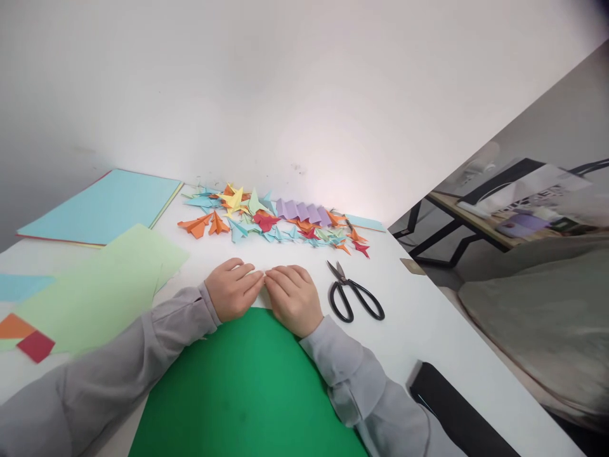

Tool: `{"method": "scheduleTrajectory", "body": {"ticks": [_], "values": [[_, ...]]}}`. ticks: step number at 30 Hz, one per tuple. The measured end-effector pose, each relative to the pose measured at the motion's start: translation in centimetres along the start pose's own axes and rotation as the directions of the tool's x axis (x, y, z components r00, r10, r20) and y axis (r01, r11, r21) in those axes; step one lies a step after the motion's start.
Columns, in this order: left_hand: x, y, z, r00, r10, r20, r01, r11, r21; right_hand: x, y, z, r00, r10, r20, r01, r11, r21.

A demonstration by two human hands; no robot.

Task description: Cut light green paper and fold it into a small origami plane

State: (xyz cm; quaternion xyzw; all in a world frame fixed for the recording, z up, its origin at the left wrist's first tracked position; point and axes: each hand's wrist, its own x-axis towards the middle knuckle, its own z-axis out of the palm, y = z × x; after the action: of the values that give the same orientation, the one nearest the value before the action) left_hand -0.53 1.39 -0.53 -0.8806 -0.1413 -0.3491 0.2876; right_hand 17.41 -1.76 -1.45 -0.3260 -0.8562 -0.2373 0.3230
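My left hand (234,289) and my right hand (294,297) meet fingertip to fingertip just past the far edge of a green sheet (247,387). Both are closed, with the fingers bent and pressed together. Whatever is pinched between them is hidden behind the fingers. Right of my right hand lies a pair of black-handled scissors (353,292), its blades slightly apart and pointing away from me. Beyond the hands, small folded paper pieces (266,221) in several colours are heaped along the wall, with a purple pleated paper strip (303,212) among them.
At the back left lies a stack of coloured sheets (104,206), light blue on top. Nearer are light green paper (109,285), an orange scrap (15,326) and a red scrap (37,346). A long black object (457,406) rests by the right edge. White wall (238,89) stands behind.
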Motion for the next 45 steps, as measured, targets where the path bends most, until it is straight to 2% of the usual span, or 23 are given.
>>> {"method": "scheduleTrajectory", "body": {"ticks": [4,7,17,19,21,23,24,25,26,27,28,29,30,32,34,37,42,45], "values": [[0.1,0.3,-0.1,1.000,-0.004,-0.006,0.004,1.000,-0.003,-0.2,0.1,-0.2,0.999,-0.026,0.022,0.026,0.999,-0.018],[0.1,0.0,-0.1,1.000,-0.014,0.000,0.014,1.000,0.005,-0.3,0.2,-0.4,1.000,0.005,0.028,-0.004,0.998,-0.061],[-1.1,-2.9,-0.3,0.996,-0.076,-0.048,0.081,0.989,0.121,-1.2,2.5,-0.4,0.990,0.113,-0.080,-0.123,0.982,-0.143],[-1.6,-3.4,-0.4,0.989,-0.128,-0.067,0.136,0.982,0.133,-1.5,3.0,-0.4,0.977,0.182,-0.113,-0.196,0.972,-0.128],[-2.0,-3.6,-0.3,0.966,-0.237,-0.099,0.247,0.964,0.095,-1.7,3.2,-0.3,0.935,0.323,-0.150,-0.328,0.945,-0.010],[-2.0,-3.2,-0.1,0.899,-0.421,-0.117,0.416,0.907,-0.070,-1.7,3.1,-0.2,0.857,0.507,-0.096,-0.476,0.848,0.234],[-1.8,-2.8,0.0,0.841,-0.533,-0.097,0.505,0.836,-0.214,-1.5,2.8,-0.1,0.809,0.588,-0.013,-0.543,0.754,0.370],[-1.5,-2.3,0.1,0.768,-0.641,-0.020,0.587,0.715,-0.381,-1.3,2.4,-0.1,0.757,0.646,0.102,-0.604,0.631,0.487],[-1.1,-1.8,0.1,0.683,-0.722,0.108,0.654,0.540,-0.530,-1.1,1.9,0.0,0.695,0.683,0.223,-0.661,0.486,0.571],[-0.7,-1.3,0.1,0.587,-0.763,0.270,0.710,0.325,-0.625,-0.9,1.4,0.0,0.630,0.694,0.348,-0.708,0.330,0.625],[-0.3,-0.8,0.1,0.500,-0.754,0.427,0.731,0.103,-0.674,-0.8,0.9,0.0,0.563,0.690,0.455,-0.740,0.176,0.649],[0.1,-0.5,0.0,0.425,-0.710,0.561,0.735,-0.091,-0.672,-0.6,0.5,0.1,0.519,0.670,0.531,-0.751,0.061,0.657],[0.4,-0.2,0.0,0.352,-0.673,0.650,0.730,-0.238,-0.641,-0.5,0.1,0.1,0.494,0.649,0.579,-0.753,-0.014,0.658],[0.7,0.0,0.0,0.254,-0.604,0.755,0.678,-0.446,-0.584,-0.4,-0.3,0.0,0.468,0.620,0.630,-0.762,-0.078,0.643],[0.9,0.0,0.1,0.210,-0.562,0.800,0.614,-0.561,-0.555,-0.4,-0.3,0.0,0.453,0.621,0.639,-0.774,-0.081,0.627],[0.9,-0.2,0.2,0.186,-0.508,0.841,0.558,-0.650,-0.517,-0.5,0.0,-0.1,0.443,0.626,0.642,-0.777,-0.089,0.623],[0.8,-0.4,0.3,0.129,-0.486,0.864,0.545,-0.693,-0.472,-0.5,0.1,-0.2,0.460,0.569,0.681,-0.772,-0.122,0.624],[0.7,-0.5,0.4,0.128,-0.474,0.871,0.555,-0.694,-0.459,-0.5,0.0,-0.1,0.456,0.583,0.672,-0.766,-0.127,0.630]]}}
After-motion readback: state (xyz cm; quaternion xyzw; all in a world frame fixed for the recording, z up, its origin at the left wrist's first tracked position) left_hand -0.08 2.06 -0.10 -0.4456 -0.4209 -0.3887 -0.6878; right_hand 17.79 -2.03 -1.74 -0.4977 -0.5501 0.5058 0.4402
